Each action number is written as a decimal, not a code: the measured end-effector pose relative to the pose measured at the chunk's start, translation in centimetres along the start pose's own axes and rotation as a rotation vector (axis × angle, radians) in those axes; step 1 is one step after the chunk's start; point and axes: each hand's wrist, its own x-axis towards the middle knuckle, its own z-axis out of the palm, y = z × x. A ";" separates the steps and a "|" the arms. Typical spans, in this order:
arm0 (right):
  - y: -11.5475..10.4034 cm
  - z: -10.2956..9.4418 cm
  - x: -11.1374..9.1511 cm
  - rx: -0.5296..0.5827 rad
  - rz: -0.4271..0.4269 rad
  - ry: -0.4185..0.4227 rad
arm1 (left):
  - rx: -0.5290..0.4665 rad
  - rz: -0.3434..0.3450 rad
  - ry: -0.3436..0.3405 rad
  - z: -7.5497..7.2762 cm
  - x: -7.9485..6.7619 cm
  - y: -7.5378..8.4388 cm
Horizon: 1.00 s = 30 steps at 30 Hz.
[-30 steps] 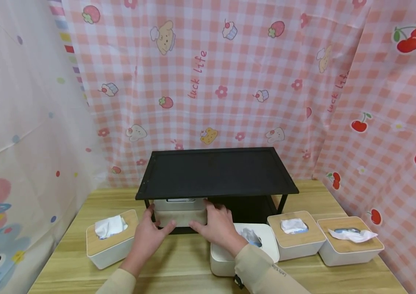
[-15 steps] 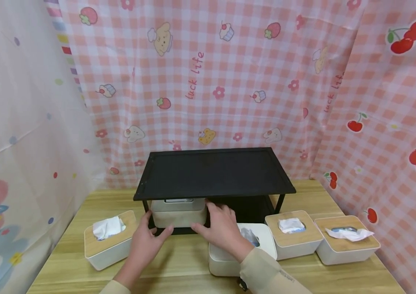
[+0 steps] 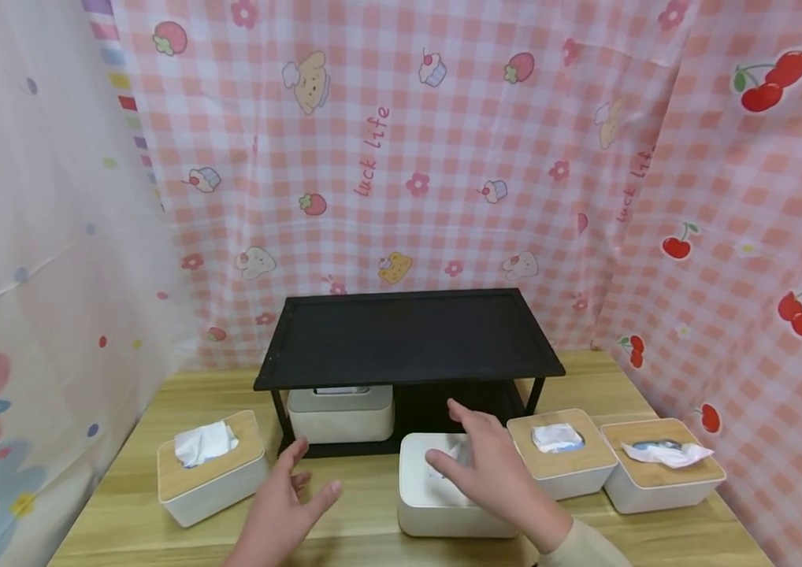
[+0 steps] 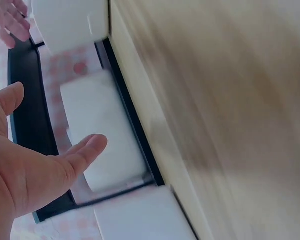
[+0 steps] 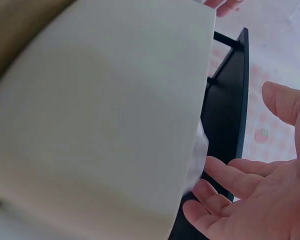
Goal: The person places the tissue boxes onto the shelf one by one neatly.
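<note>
A white tissue box (image 3: 341, 417) sits under the left part of the black two-tier rack (image 3: 408, 339); its top is partly hidden by the upper shelf. My left hand (image 3: 280, 504) is off it, in front of the rack, with fingers apart and nothing held; the left wrist view shows that box (image 4: 105, 130) beyond the fingers. Over a white-topped tissue box (image 3: 454, 520) in front of the rack is my right hand (image 3: 493, 472), fingers spread. Close up in the right wrist view, this box's white side (image 5: 110, 110) fills the left, the right fingers beside its tissue.
On the left stands a tissue box with a wooden lid (image 3: 213, 468). Two more wooden-lidded boxes, one nearer (image 3: 560, 453) and one farther right (image 3: 663, 465), stand side by side. A checked curtain (image 3: 415, 142) hangs behind the wooden table (image 3: 351, 504).
Both hands have let go of the white tissue box in the rack and drawn back. The right hand has moved right, over the box in front; the left has come toward me.
</note>
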 end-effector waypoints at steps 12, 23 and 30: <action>4.9 -3.5 -5.5 -0.005 0.068 -0.003 | -0.067 -0.054 -0.201 2.4 -1.8 1.3; 5.7 -4.1 -6.9 -0.004 0.087 -0.005 | -0.110 -0.005 -0.273 3.1 -2.5 1.6; 5.6 -3.6 -7.3 -0.029 0.110 -0.011 | -0.122 -0.042 -0.341 3.8 -2.6 1.8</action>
